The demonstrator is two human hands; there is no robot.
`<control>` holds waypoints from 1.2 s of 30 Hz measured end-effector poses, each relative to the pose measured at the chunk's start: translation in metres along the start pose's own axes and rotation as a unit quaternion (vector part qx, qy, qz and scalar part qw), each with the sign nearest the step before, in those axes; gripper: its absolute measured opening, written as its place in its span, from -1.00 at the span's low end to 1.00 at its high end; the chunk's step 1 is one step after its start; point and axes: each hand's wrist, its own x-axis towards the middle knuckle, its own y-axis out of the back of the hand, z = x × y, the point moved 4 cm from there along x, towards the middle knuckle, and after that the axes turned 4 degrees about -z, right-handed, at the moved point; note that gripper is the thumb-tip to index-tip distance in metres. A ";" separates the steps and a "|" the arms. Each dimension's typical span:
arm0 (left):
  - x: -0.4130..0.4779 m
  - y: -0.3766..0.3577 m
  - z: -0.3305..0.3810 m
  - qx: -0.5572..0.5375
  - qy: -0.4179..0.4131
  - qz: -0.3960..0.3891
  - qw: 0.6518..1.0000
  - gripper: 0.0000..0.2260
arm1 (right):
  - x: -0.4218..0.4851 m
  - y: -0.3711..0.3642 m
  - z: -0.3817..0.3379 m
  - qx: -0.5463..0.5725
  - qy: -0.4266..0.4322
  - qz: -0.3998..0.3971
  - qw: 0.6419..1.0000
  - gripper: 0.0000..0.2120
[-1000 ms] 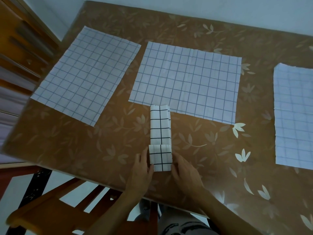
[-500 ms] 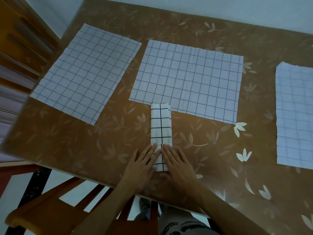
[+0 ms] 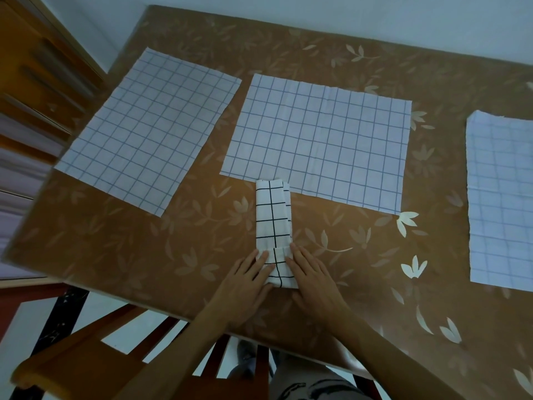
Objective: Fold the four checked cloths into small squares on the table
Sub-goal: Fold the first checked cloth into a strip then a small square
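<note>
progress: one of four begun, none square | dark-checked cloth [image 3: 272, 217]: narrow strip between the hands, near end turned over | left hand [image 3: 245, 280], right hand [image 3: 313, 280]: flat, pressing that fold | todo: left cloth [image 3: 147, 131], middle cloth [image 3: 317, 140], right cloth [image 3: 501, 197] unfolded beyond hands

Bare table [image 3: 202, 246] is lying open either side of the folded strip [image 3: 272, 220], reaching toward the left cloth [image 3: 147, 131] and right cloth [image 3: 501, 197]. The centre cloth [image 3: 317, 140] is lying under the strip's far end, closing that side.
</note>
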 end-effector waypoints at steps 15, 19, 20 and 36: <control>-0.010 0.022 0.000 -0.323 0.180 0.105 0.923 -0.72 | -0.002 0.023 0.017 0.300 -0.096 -0.029 0.949 -0.74; -0.003 0.022 0.001 -0.347 0.200 0.102 0.911 -0.72 | 0.014 0.022 0.020 0.296 -0.139 -0.046 0.944 -0.82; -0.001 0.020 0.000 -0.338 0.211 0.105 0.911 -0.73 | 0.018 0.022 0.020 0.295 -0.148 -0.052 0.943 -0.80; 0.028 0.001 0.023 0.095 0.053 0.103 0.989 -0.17 | 0.027 0.010 0.000 -0.031 0.033 0.035 0.998 -0.30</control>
